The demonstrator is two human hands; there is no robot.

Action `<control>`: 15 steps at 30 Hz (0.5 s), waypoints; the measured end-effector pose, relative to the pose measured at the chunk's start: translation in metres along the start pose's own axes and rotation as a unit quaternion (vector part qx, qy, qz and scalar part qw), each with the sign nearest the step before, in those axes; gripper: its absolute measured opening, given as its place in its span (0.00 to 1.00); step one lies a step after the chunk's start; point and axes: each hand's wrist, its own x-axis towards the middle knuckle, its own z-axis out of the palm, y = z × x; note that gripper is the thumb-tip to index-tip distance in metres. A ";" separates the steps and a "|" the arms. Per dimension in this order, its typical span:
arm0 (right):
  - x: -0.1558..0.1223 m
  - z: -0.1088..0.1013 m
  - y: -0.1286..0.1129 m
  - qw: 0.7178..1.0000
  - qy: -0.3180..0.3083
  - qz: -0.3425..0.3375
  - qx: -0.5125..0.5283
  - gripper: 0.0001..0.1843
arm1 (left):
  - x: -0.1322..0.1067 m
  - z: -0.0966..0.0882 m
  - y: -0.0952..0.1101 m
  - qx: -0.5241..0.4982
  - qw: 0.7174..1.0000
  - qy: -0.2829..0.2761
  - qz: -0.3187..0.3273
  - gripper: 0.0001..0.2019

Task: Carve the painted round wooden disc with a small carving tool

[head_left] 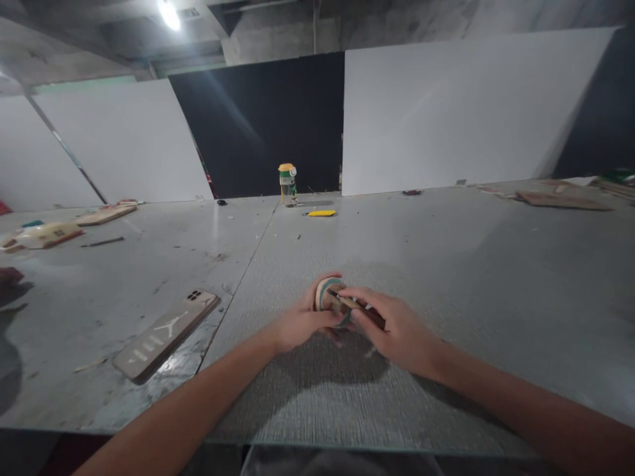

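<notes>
Two grips differ: the left hand (301, 322) clasps the round striped piece (325, 302), presumably steadying it, while the right hand (398, 325) pinches a slim tool (346, 301), probably for control.

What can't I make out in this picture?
In the head view:
Part of the round piece: covered by the left hand.
Some of the thin tool: behind the right hand.
Screen of the phone: facing down.
Markings on the bottle: too small.
Dark shape: cut off at the left edge.

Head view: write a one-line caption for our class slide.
Left hand cradling a round, teal-banded object, right hand holding a slim tool to it, over a grey table.
</notes>
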 end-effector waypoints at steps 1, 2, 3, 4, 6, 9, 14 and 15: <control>0.000 0.000 0.000 1.000 -0.001 -0.001 0.005 0.17 | 0.000 0.000 0.000 -0.004 1.000 -0.005 -0.007 0.34; 0.000 0.000 -0.001 1.000 0.000 -0.003 0.009 0.16 | 0.000 0.001 0.000 -0.008 1.000 -0.008 -0.013 0.34; 0.000 0.001 -0.001 1.000 0.004 -0.008 0.013 0.17 | 0.000 0.001 -0.001 -0.012 1.000 -0.009 -0.018 0.34; 0.000 0.001 -0.001 1.000 0.007 -0.014 0.015 0.17 | 0.000 0.002 -0.002 -0.018 1.000 -0.006 -0.021 0.33; 0.001 0.000 -0.001 0.999 0.015 -0.024 0.019 0.17 | 0.002 0.002 -0.003 -0.037 0.999 0.001 -0.023 0.29; 0.002 -0.001 0.000 0.999 0.024 -0.024 0.011 0.17 | 0.002 0.000 -0.001 -0.094 0.996 -0.008 -0.012 0.25; 0.004 -0.003 0.004 0.999 0.031 -0.008 -0.008 0.19 | -0.004 -0.006 0.008 -0.147 0.988 -0.052 0.002 0.40; 0.004 -0.003 0.004 1.000 0.029 -0.005 -0.008 0.19 | -0.005 -0.007 0.009 -0.143 0.988 -0.051 0.006 0.43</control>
